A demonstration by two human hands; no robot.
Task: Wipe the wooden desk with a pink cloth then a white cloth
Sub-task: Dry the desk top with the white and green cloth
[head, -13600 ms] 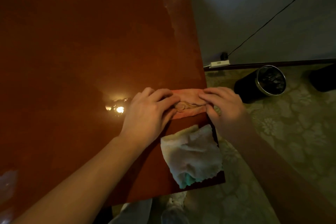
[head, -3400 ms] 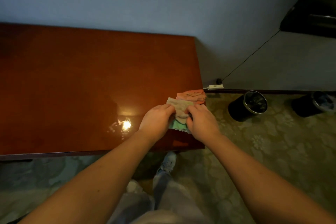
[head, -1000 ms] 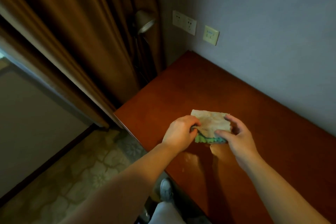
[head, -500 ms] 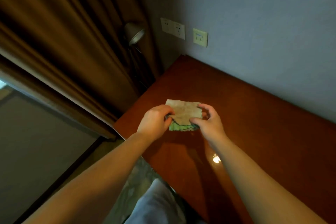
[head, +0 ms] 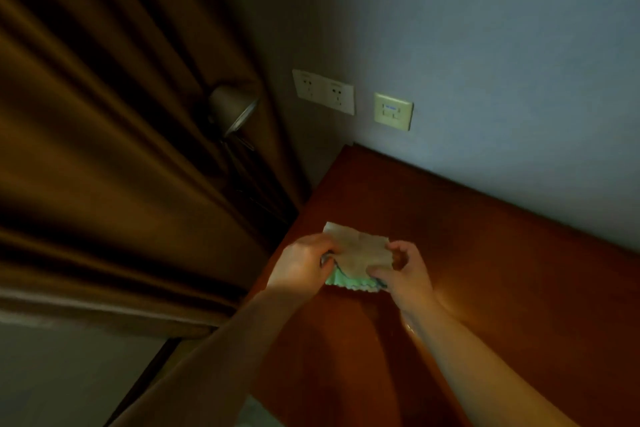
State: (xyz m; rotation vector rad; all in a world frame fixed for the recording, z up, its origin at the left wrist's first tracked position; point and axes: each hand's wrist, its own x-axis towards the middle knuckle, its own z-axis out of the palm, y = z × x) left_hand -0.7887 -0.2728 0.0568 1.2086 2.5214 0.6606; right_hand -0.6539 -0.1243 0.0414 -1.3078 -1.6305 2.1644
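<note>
A folded white cloth [head: 360, 251] with a green scalloped edge is held flat between both hands, over the left end of the reddish wooden desk [head: 502, 270]. My left hand [head: 303, 262] pinches its left side. My right hand [head: 403, 269] pinches its right side, fingers curled around the edge. Whether the cloth touches the desk I cannot tell. The pink cloth is out of view.
A brown curtain [head: 104, 149] hangs left of the desk, with a small lamp [head: 232, 109] in front of it. Wall sockets [head: 323, 92] and a switch plate [head: 393, 111] sit above the desk's far left corner. The grey wall borders the desk's back edge.
Both hands carried the white cloth from the desk's right end to its left end. In the last half second they shifted slightly toward the left edge, still gripping it.
</note>
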